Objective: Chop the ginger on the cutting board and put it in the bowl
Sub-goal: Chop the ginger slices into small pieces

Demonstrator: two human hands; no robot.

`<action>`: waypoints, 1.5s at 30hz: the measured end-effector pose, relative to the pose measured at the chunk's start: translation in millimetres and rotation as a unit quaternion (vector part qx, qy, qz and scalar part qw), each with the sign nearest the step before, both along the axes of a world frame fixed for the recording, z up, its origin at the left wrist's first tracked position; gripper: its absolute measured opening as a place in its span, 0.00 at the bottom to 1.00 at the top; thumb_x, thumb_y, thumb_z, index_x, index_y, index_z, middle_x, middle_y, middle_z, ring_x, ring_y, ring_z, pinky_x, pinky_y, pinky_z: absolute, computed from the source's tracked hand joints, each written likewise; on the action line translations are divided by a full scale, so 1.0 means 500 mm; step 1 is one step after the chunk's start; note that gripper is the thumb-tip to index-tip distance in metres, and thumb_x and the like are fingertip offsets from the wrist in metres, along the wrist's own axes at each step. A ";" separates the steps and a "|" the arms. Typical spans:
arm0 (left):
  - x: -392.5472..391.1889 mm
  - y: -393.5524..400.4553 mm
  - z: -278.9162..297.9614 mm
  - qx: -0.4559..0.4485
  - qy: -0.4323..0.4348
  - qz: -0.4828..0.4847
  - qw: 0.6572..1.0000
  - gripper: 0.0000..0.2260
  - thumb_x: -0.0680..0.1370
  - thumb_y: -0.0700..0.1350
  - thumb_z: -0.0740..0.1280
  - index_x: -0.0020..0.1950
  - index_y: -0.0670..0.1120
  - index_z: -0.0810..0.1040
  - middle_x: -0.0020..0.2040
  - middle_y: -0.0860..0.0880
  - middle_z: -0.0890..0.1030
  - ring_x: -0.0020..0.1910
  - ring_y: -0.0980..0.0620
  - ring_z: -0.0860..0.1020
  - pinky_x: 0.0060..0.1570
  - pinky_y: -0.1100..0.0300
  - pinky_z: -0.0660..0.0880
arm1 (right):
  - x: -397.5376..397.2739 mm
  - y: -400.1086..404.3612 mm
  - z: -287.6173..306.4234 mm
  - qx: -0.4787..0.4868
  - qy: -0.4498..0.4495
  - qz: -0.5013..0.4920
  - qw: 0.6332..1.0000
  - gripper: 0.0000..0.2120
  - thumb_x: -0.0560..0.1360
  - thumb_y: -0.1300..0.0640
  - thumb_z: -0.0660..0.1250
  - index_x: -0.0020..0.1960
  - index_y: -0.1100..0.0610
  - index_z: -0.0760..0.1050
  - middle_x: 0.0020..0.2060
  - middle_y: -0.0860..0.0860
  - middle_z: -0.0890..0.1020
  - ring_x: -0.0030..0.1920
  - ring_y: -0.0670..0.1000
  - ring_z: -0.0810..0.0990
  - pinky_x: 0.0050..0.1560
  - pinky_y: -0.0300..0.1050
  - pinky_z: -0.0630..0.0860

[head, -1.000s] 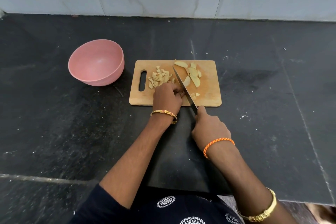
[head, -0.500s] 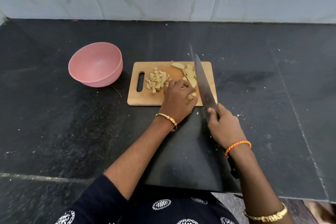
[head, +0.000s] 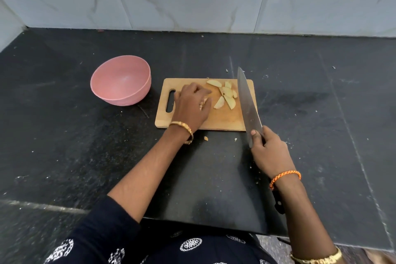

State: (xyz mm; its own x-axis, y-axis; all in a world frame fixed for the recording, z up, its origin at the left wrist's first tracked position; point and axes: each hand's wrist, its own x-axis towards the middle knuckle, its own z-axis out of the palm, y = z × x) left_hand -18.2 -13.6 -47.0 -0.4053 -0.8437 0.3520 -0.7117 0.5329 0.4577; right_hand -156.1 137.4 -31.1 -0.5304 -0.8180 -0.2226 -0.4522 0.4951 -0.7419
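left hand (head: 191, 104) cups chopped ginger, right hand (head: 269, 149) holds the knife (head: 247, 100) beside it; likely next, carry it to the bowl (head: 121, 80).

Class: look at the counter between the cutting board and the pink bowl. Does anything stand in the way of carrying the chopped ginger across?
Nothing visible does. The pink bowl sits left of the cutting board, with only bare black counter between them. The left hand covers the chopped ginger.

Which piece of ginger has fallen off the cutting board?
The small ginger piece lying on the black counter, just past the cutting board's near edge beside the left wrist. The larger ginger slices all lie on the board.
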 end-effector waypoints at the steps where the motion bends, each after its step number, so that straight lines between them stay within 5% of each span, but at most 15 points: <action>1: -0.014 -0.018 0.011 0.005 -0.001 0.004 1.000 0.12 0.77 0.43 0.64 0.60 0.48 0.77 0.54 0.50 0.76 0.56 0.53 0.72 0.55 0.60 0.59 | -0.001 -0.001 0.000 -0.002 0.001 -0.003 1.000 0.12 0.80 0.53 0.55 0.46 0.61 0.70 0.37 0.56 0.78 0.41 0.57 0.74 0.32 0.44 0.65; 5: -0.072 -0.114 0.037 0.083 -0.103 -0.042 0.990 0.18 0.78 0.37 0.60 0.68 0.47 0.70 0.62 0.47 0.74 0.62 0.48 0.71 0.64 0.53 0.67 | 0.003 -0.003 0.000 -0.005 -0.001 -0.001 1.000 0.13 0.81 0.53 0.55 0.45 0.62 0.70 0.35 0.55 0.76 0.39 0.56 0.73 0.31 0.42 0.65; 10: -0.091 -0.151 0.036 0.108 -0.203 -0.094 0.969 0.13 0.78 0.38 0.62 0.61 0.46 0.77 0.57 0.46 0.74 0.58 0.47 0.72 0.59 0.55 0.71 | 0.013 0.000 0.000 -0.009 -0.005 0.001 1.000 0.13 0.81 0.53 0.55 0.45 0.61 0.69 0.35 0.55 0.76 0.38 0.56 0.74 0.30 0.41 0.66; 15: -0.074 -0.141 0.048 0.133 -0.155 -0.072 0.976 0.06 0.76 0.39 0.66 0.52 0.46 0.77 0.53 0.47 0.76 0.52 0.48 0.75 0.56 0.54 0.74 | 0.017 -0.009 0.002 -0.019 -0.014 -0.005 1.000 0.14 0.80 0.53 0.55 0.46 0.63 0.70 0.34 0.55 0.76 0.38 0.56 0.74 0.31 0.44 0.67; 22: -0.056 -0.040 0.080 0.284 0.044 0.064 0.956 0.07 0.71 0.44 0.73 0.47 0.45 0.82 0.47 0.47 0.83 0.47 0.49 0.80 0.50 0.58 0.76 | 0.015 -0.034 0.018 -0.042 -0.021 -0.014 0.999 0.14 0.81 0.54 0.56 0.41 0.62 0.68 0.32 0.53 0.73 0.33 0.51 0.69 0.29 0.41 0.64; 32: -0.091 0.038 0.032 0.151 -0.037 0.182 0.971 0.07 0.77 0.46 0.65 0.47 0.48 0.82 0.47 0.47 0.82 0.47 0.46 0.79 0.37 0.57 0.69 | 0.010 -0.021 0.023 -0.058 -0.024 -0.020 0.998 0.18 0.80 0.54 0.56 0.33 0.54 0.60 0.28 0.49 0.68 0.32 0.48 0.65 0.30 0.41 0.59; 39: -0.100 0.042 0.018 0.089 -0.128 0.123 0.980 0.14 0.77 0.52 0.64 0.56 0.45 0.79 0.54 0.44 0.77 0.54 0.44 0.73 0.49 0.52 0.69 | 0.011 -0.011 0.016 -0.044 -0.024 -0.022 0.998 0.17 0.80 0.54 0.57 0.34 0.55 0.61 0.30 0.50 0.69 0.33 0.50 0.67 0.29 0.42 0.60; 45: -0.079 0.018 0.025 0.151 -0.081 0.053 0.984 0.12 0.74 0.47 0.70 0.56 0.46 0.79 0.54 0.46 0.77 0.57 0.46 0.71 0.53 0.55 0.70 | 0.011 -0.007 0.010 -0.048 -0.026 -0.017 0.998 0.16 0.80 0.54 0.57 0.34 0.54 0.61 0.30 0.49 0.70 0.36 0.52 0.68 0.29 0.42 0.60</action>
